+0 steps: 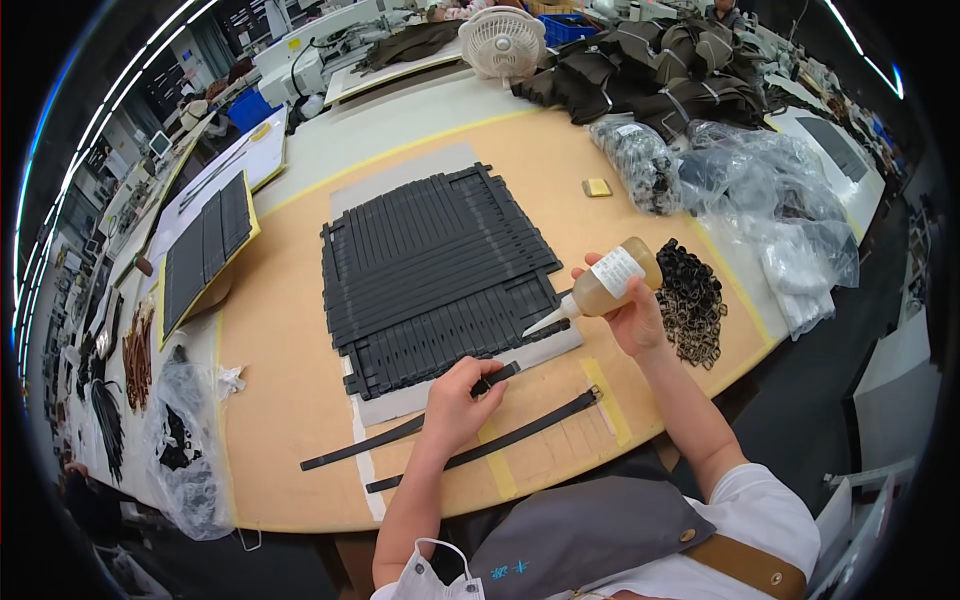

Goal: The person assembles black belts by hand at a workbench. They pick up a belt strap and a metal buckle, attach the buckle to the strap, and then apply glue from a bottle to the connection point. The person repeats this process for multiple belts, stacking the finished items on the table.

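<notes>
Near the surface's front edge, the left hand (455, 405) fingers press a thin, floppy black strap (400, 432) flat; the right hand (632, 312) grips a light glue bottle (605, 283) mid-body, nozzle angled down.

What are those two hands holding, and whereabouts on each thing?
The right hand holds a glue bottle around its body, nozzle pointing left. The left hand pins a dark strap near its end on the table.

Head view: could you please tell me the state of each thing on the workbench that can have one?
glue bottle: tilted, nozzle down-left, held in right hand
strap: flat, pinned by left hand
second strap: flat, untouched
strap stack: laid in rows
fan: upright
clear bags: crumpled
</notes>
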Demonstrator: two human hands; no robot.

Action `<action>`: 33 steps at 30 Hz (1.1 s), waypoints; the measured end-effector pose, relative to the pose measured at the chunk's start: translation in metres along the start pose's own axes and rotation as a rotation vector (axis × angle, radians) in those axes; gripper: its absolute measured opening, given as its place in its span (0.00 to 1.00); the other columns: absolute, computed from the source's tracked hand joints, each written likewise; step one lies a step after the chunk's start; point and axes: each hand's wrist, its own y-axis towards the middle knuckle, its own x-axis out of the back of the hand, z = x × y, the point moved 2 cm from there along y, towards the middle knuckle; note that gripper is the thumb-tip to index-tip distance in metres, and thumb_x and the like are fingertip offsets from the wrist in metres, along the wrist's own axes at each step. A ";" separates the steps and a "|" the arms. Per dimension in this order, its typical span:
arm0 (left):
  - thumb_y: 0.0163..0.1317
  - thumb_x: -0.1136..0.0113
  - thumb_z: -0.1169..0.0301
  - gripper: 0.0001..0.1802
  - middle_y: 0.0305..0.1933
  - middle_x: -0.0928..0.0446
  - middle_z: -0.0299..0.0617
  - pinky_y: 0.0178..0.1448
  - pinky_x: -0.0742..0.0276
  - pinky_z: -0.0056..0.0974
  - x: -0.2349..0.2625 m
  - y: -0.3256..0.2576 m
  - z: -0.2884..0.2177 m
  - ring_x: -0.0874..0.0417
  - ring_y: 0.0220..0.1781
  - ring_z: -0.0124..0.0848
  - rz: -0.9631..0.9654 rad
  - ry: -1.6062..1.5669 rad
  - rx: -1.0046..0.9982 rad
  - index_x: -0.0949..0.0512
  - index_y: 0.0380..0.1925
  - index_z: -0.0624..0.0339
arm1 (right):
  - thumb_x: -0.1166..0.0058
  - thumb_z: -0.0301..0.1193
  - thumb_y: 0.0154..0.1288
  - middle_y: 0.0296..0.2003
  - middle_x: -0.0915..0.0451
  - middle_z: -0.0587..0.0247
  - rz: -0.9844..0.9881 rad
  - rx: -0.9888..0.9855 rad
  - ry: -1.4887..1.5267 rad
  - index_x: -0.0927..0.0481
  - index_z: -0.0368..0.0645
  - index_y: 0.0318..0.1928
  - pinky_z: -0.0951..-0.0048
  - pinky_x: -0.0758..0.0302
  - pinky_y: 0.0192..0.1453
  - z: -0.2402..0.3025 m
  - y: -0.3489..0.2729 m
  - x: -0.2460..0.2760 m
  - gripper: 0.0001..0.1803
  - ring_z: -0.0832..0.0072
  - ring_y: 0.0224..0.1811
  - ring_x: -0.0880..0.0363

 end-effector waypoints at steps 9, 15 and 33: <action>0.62 0.28 0.74 0.13 0.39 0.17 0.39 0.38 0.22 0.30 0.000 -0.001 0.000 0.17 0.35 0.26 -0.017 -0.001 -0.023 0.15 0.46 0.63 | 0.39 0.52 0.71 0.63 0.21 0.52 -0.047 -0.039 -0.043 0.34 0.47 0.73 0.56 0.11 0.55 -0.004 -0.008 0.016 0.38 0.54 0.65 0.19; 0.61 0.27 0.73 0.13 0.40 0.16 0.40 0.40 0.21 0.32 0.001 0.000 -0.001 0.16 0.37 0.28 -0.016 -0.004 0.004 0.15 0.45 0.64 | 0.38 0.50 0.71 0.60 0.20 0.49 0.012 -0.061 -0.093 0.39 0.49 0.76 0.57 0.08 0.46 0.001 -0.006 0.016 0.41 0.54 0.62 0.16; 0.63 0.29 0.72 0.12 0.42 0.16 0.43 0.40 0.14 0.37 0.000 0.003 0.002 0.12 0.40 0.38 0.031 0.065 0.002 0.15 0.46 0.62 | 0.36 0.38 0.62 0.63 0.23 0.55 0.023 -0.016 -0.049 0.32 0.44 0.70 0.52 0.15 0.62 0.009 -0.008 0.002 0.37 0.51 0.72 0.26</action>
